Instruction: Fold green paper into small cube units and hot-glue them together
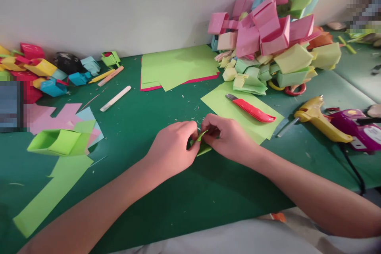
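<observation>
The only view looks from the wearer's head, facing forward and steeply down over the worktop (166,206). It sits close: the left hand (174,143) and right hand (230,137) come near mid-frame, with the left forearm (98,206) reaching in from the lower left and the right forearm (315,190) from the right edge. The pale upright surface (89,0) behind fills the top, and light cloth (226,238) shows at the bottom. The worktop's near edge slants up toward the right.
</observation>
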### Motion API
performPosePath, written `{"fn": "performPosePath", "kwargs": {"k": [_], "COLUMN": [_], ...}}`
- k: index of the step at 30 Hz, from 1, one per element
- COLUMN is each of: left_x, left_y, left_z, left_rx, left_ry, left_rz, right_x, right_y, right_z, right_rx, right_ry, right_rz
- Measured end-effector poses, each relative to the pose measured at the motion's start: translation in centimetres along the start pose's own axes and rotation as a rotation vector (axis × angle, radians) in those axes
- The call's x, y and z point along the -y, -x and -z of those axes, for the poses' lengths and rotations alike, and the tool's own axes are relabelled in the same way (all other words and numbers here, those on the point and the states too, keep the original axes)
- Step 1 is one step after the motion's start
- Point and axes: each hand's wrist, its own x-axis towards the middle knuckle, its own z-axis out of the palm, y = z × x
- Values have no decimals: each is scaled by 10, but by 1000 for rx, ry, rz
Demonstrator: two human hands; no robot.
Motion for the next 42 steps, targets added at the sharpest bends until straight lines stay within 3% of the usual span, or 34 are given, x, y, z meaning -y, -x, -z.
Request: {"fn": "performPosePath", "kwargs": {"k": [5, 9, 12, 20, 26, 33, 36, 42], "left_x": [3, 9, 9, 10, 15, 13, 11, 7], "left_y": [0, -3, -4, -3, -4, -7, -7, -7], "left_z": [8, 8, 5, -6, -1, -3, -4, -4], "left_rx": [104, 109, 103, -75, 29, 99, 92, 59], "left_ry": [294, 397, 452, 225, 381, 339, 301, 168], "left_rz": [17, 118, 85, 26, -69, 115, 119, 123], "right_x": [-3, -4, -4, -3, -3, 9, 15, 13], "right_y": [-1, -1, 0, 0, -2, 2, 1, -4], "right_z": [2, 1, 1, 2, 3, 11, 14, 12], "right_rx": [-30, -48, -59, -40, 9, 96, 157, 147], "right_ry": [53, 50, 49, 96, 100, 112, 88, 221], "right_rz": [24, 58, 61, 142, 136, 30, -41, -114]}}
